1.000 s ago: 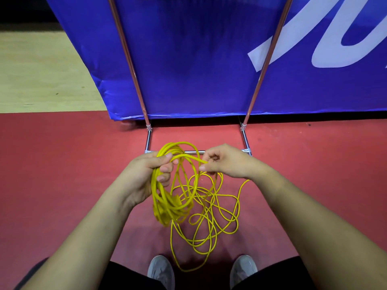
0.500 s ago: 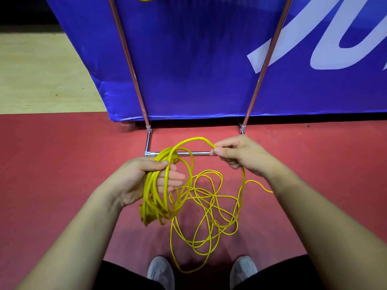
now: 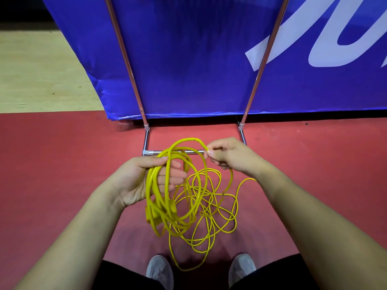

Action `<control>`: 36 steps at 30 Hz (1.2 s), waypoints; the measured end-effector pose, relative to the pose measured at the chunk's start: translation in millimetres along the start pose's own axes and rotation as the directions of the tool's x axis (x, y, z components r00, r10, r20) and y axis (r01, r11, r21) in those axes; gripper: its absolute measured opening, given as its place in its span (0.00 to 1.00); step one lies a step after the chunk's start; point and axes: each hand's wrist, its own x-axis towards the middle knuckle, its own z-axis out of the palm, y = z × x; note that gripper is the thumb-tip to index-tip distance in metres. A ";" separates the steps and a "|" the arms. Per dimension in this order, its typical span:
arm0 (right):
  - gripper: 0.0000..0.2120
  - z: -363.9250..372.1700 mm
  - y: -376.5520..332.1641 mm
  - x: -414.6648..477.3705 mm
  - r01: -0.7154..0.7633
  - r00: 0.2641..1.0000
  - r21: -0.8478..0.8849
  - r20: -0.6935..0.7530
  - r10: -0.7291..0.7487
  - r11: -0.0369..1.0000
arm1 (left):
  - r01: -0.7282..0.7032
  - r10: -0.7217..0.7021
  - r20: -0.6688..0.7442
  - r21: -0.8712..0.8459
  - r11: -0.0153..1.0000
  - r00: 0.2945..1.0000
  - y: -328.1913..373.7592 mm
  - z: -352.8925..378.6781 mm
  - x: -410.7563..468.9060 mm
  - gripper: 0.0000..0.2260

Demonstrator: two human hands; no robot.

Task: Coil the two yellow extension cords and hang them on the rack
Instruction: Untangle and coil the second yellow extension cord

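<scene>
My left hand (image 3: 142, 181) grips several gathered loops of a yellow extension cord (image 3: 167, 208), which hang below my palm. My right hand (image 3: 230, 156) pinches a strand of the same cord between thumb and fingers, just right of the bundle, and this strand arcs up and over to my left hand. The loose remainder lies tangled on the red floor (image 3: 52, 174) between my hands and my feet. The metal rack (image 3: 123, 53) stands right behind, its two slanted poles and low crossbar visible. A bit of yellow shows at the top edge, near the rack's left pole.
A blue banner (image 3: 188, 59) with white lettering hangs behind the rack's poles. My two grey shoes (image 3: 160, 271) are at the bottom, with cord loops between them. Pale wooden flooring (image 3: 37, 76) lies at the far left.
My right hand first moved up and right, drawing a strand out into a loop; it now holds that loop closer to my left hand. The bundle in my left hand has grown.
</scene>
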 end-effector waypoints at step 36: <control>0.05 14.9 -36.1 -11.4 0.150 0.988 -0.232 0.076 -0.135 0.961 | 0.040 -0.055 0.103 0.140 0.989 0.993 -12.1 -0.6 2.2 0.11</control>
